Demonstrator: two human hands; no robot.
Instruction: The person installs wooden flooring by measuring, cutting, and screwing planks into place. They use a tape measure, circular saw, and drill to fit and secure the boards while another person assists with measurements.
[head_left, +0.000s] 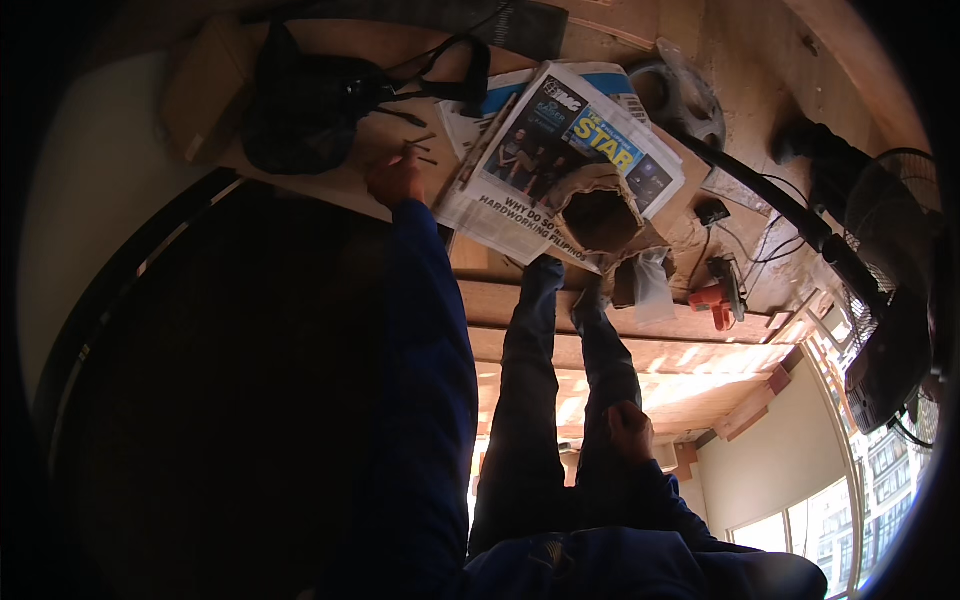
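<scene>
My left hand point(397, 180) reaches out over a wooden board point(350, 195), its fingers pinched together at a thin dark rod point(420, 139). A second short dark rod point(427, 160) shows beside the fingertips. Just beyond lies a slim dark tool point(403, 117), next to a black bag point(310, 105) with a strap. My right hand point(630, 432) is curled closed against my right leg, with nothing seen in it. To the right of my left hand, newspapers point(515, 205) lie in a stack, with a torn, open brown cardboard piece point(640, 225) on their near edge.
A cardboard box point(207, 90) stands at the far left. A red power tool point(715, 295) and a black plug with cords point(711, 212) lie on the right. A fan point(885, 290) with a dark pole stands at the right edge. Wooden steps point(680, 325) lie beneath my legs.
</scene>
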